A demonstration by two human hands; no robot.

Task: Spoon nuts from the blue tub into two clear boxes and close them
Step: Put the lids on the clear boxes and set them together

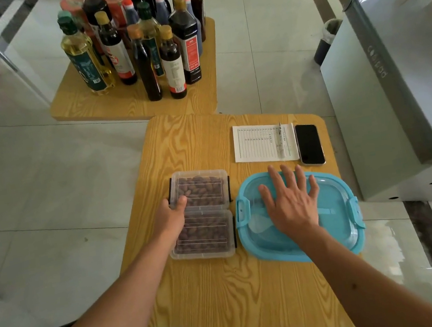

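Note:
Two clear boxes of brown nuts lie side by side on the wooden table, the far box and the near box, both with lids on. My left hand rests at their left edge, its thumb on the far box's lid. The blue tub stands to their right with its lid on. A pale spoon shows through that lid. My right hand lies flat on the tub's lid with fingers spread.
A lined paper sheet with a pen on it and a black phone lie at the table's far right. A second table beyond holds several bottles. A grey cabinet stands right.

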